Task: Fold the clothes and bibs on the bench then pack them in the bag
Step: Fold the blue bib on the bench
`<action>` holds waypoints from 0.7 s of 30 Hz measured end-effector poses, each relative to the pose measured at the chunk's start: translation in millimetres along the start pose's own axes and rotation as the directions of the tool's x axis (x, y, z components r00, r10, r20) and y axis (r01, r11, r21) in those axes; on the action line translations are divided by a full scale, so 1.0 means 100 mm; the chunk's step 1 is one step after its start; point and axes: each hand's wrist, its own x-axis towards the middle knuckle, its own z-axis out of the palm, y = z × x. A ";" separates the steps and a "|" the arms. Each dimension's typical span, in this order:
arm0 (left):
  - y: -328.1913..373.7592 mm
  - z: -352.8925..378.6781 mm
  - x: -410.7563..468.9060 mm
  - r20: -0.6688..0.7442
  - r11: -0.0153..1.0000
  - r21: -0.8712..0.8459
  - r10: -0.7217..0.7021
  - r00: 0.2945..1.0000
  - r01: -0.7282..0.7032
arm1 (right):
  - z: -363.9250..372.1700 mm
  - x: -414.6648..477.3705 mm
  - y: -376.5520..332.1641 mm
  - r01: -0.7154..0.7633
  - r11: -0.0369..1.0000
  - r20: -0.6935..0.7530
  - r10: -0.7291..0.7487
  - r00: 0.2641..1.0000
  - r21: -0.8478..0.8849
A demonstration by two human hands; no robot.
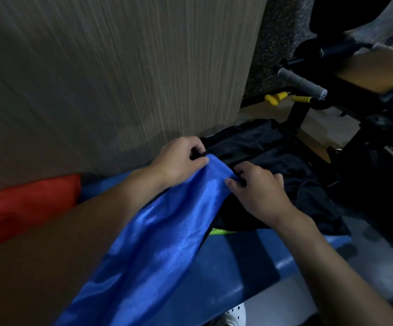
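Left hand [179, 160] and right hand [259, 194] each pinch the top edge of the blue bib [162, 243]. It drapes across the counter [249, 257]. Black fabric [275, 158] at far end, red cloth [26, 208] at left edge.

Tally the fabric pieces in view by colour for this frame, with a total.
Blue: 1, the blue bib, pinched by the left hand and right hand.
Red: 1, the red cloth.
Black: 1, the black heap; separate pieces cannot be told.
Yellow-green: 1, the yellow-green strip under it.
Total: 4
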 end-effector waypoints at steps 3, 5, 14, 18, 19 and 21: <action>-0.02 0.05 0.00 0.078 0.999 -0.048 -0.005 0.997 0.009 | -0.01 -0.03 0.01 0.012 1.000 0.039 -0.012 0.999 -0.001; -0.02 0.08 0.02 0.092 1.000 -0.007 0.029 0.995 -0.029 | -0.01 -0.04 0.01 0.010 1.000 0.044 -0.010 0.999 0.010; 0.05 0.03 0.08 0.118 0.979 0.143 0.130 0.984 -0.147 | -0.03 -0.07 -0.01 0.029 0.999 0.049 -0.030 0.998 0.027; 0.04 -0.02 0.08 0.124 0.974 0.134 0.169 0.978 -0.185 | -0.06 -0.07 -0.02 -0.003 0.988 0.045 -0.004 0.999 0.157; 0.03 -0.03 0.09 0.132 0.973 0.133 0.169 0.977 -0.186 | -0.06 -0.07 -0.02 -0.010 0.986 0.053 0.002 0.999 0.165; 0.03 -0.05 0.11 0.173 0.972 0.152 0.151 0.973 -0.178 | -0.06 -0.09 -0.01 -0.012 0.989 0.072 0.001 0.997 0.147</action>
